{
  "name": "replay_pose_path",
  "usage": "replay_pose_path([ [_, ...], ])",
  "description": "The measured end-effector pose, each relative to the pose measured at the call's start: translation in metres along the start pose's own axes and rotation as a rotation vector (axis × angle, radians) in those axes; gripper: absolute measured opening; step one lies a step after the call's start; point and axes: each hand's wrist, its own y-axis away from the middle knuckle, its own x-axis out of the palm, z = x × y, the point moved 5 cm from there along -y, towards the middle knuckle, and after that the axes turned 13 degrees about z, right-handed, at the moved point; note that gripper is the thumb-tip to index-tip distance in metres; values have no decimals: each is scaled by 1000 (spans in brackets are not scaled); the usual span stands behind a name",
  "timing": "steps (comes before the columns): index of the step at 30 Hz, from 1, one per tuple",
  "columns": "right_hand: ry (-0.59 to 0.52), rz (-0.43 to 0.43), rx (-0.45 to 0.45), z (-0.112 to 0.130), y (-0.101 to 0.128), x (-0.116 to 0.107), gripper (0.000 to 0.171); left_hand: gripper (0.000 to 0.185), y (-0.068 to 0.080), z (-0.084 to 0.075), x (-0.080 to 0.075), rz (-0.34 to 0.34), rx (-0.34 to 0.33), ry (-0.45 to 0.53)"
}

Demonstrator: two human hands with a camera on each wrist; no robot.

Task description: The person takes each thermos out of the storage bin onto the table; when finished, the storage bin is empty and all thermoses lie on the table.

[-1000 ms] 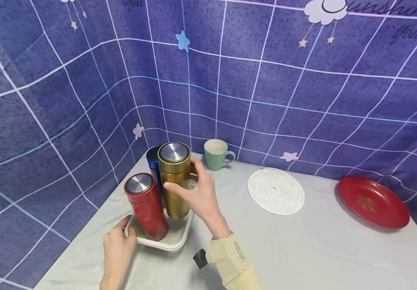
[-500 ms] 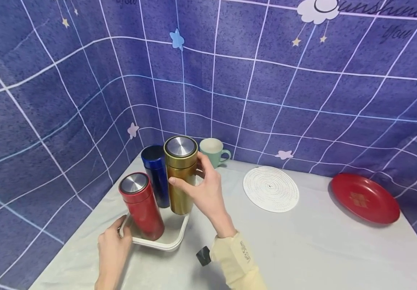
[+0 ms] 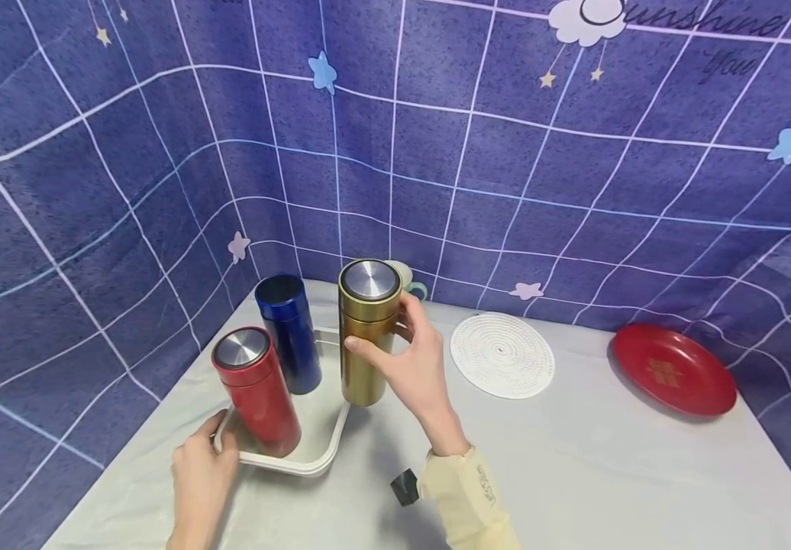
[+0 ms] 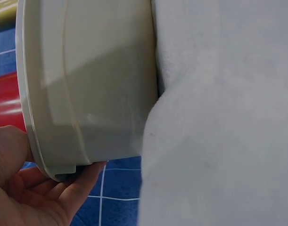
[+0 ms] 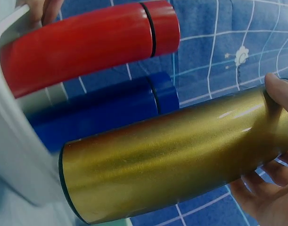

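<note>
My right hand point(image 3: 418, 370) grips a gold thermos flask point(image 3: 363, 363) with a steel-topped lid, thumb on the near side. In the head view the flask overlaps the right rim of a white plastic container point(image 3: 302, 467); the right wrist view shows its base point(image 5: 70, 183) outside the container, at rim height or above. My left hand point(image 3: 201, 467) holds the container's near left corner, with thumb and fingers around the rim. A red flask point(image 3: 261, 405) stands slightly tilted inside, near that hand. Behind it a blue flask point(image 3: 292, 344) also stands in the container.
Behind the gold flask a green mug point(image 3: 418, 290) is mostly hidden, against the patterned blue cloth backdrop point(image 3: 478, 153). A round white woven mat point(image 3: 502, 355) lies right of the middle, and a red oval plate point(image 3: 673, 370) farther right. Pale cloth covers the table point(image 3: 574, 473).
The gold flask, held by my right hand, has moved right from inside the container to past its right rim, uncovering the blue flask and covering most of the mug. My left hand keeps its hold.
</note>
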Motion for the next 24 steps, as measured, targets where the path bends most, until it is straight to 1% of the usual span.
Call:
replay_pose_path([
  [13, 37, -64, 34, -23, 20, -34, 61, 31, -1, 6, -1, 10, -24, 0],
  [19, 52, -118, 40, -36, 32, -57, 60, 30, -1, 4, 2, 6, -9, 2],
  [24, 74, -163, 84, -48, 45, -77, 62, 31, -1, 4, 5, 22, -23, 9],
])
